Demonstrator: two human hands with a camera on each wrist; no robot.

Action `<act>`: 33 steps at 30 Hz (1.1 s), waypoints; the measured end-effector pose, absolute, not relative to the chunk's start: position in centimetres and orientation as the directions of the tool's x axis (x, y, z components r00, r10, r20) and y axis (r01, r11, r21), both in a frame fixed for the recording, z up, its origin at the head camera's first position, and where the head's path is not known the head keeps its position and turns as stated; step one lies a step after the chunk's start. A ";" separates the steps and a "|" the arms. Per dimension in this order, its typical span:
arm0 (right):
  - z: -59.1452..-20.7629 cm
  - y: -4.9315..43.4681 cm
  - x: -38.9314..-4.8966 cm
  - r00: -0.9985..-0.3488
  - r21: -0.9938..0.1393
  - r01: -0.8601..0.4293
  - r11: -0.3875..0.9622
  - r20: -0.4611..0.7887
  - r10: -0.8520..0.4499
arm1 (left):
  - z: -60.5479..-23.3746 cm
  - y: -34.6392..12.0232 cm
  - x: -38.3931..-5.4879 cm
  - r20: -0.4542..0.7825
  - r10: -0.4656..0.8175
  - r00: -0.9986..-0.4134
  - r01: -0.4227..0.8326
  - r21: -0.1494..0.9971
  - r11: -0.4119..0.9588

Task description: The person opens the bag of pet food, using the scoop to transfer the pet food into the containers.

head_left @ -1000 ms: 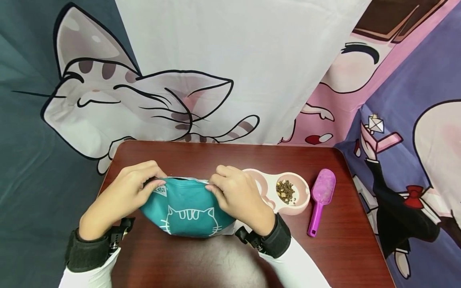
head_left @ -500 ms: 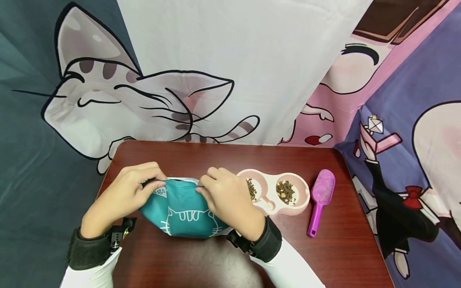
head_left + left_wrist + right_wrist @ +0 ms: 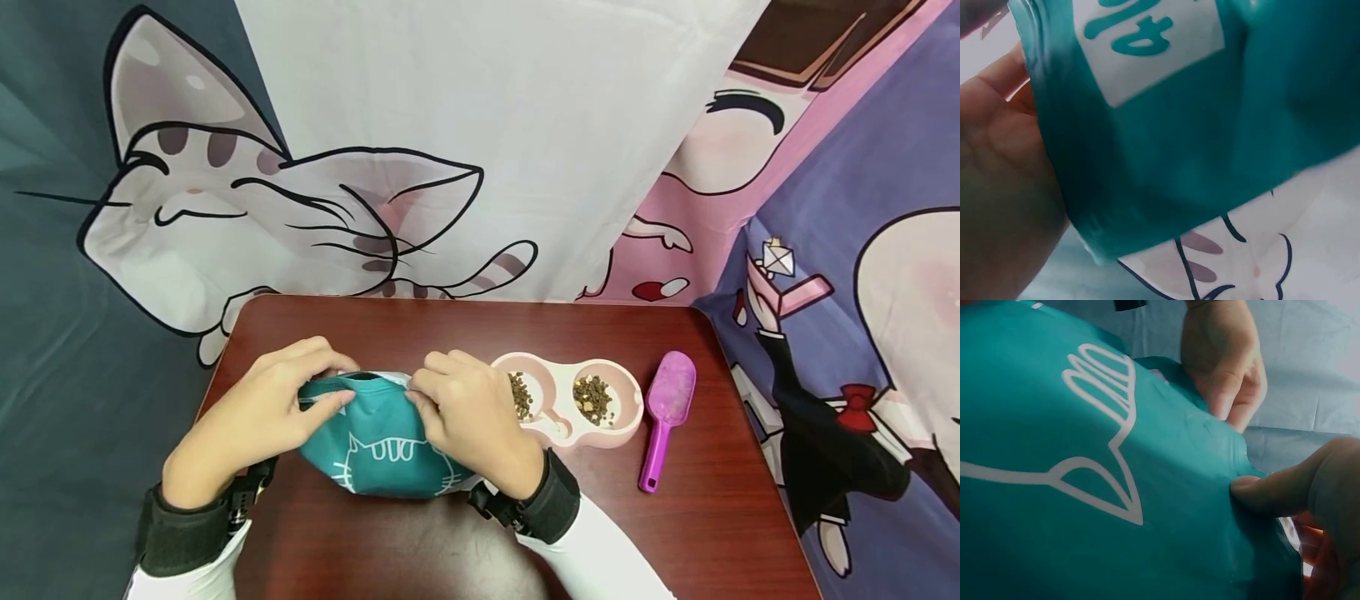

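A teal pouch (image 3: pixel 390 450) with a white cat outline stands on the table in the head view, its mouth facing up with a dark gap along the rim. My left hand (image 3: pixel 281 392) pinches this rim left of the middle, thumb on the front face and fingers behind. At the rim's right part my right hand (image 3: pixel 472 417) pinches the edge, its thumb pressing the front in the right wrist view. A white label fills the top of the pouch (image 3: pixel 1179 144) in the left wrist view. What lies inside the pouch is hidden.
Right of the pouch sits a pale pink double bowl (image 3: pixel 562 371) with brown kibble (image 3: pixel 592 398) in both hollows. A purple scoop (image 3: pixel 670 400) lies farther right on the brown table (image 3: pixel 585 517). Cartoon-printed cloth (image 3: pixel 480 100) hangs behind.
My left hand has slid right along the rim from the corner, which now shows. My right hand has shifted left, uncovering kibble in the bowl's left hollow.
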State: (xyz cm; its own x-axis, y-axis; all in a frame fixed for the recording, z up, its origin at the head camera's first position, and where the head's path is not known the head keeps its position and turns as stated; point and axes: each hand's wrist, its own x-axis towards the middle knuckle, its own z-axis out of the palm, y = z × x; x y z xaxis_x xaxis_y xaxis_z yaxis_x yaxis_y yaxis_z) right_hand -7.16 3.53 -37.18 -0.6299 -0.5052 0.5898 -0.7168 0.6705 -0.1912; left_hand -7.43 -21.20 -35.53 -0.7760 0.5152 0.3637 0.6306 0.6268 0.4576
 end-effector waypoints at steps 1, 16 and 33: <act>-37.2 3.5 -7.2 -0.633 -0.197 -0.715 0.671 0.589 -0.503 | -35.5 -21.1 -7.4 0.366 0.521 -0.771 0.636 0.446 0.630; -36.3 2.9 -6.8 -0.710 -0.189 -0.657 0.730 0.480 -0.515 | -35.8 -20.6 -8.2 0.464 0.524 -0.714 0.699 0.453 0.553; -36.8 1.5 -7.4 -0.675 -0.232 -0.691 0.685 0.547 -0.495 | -35.9 -19.9 -7.8 0.389 0.516 -0.763 0.646 0.419 0.639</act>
State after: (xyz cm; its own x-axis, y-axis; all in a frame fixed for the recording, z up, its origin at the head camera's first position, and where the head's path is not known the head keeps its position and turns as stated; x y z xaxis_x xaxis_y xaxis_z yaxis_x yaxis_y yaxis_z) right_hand -7.44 1.50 -36.76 -0.6748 -0.4950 0.5474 -0.6907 0.6850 -0.2320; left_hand -7.76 -19.93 -35.94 -0.7631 0.5163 0.3888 0.6455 0.6387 0.4188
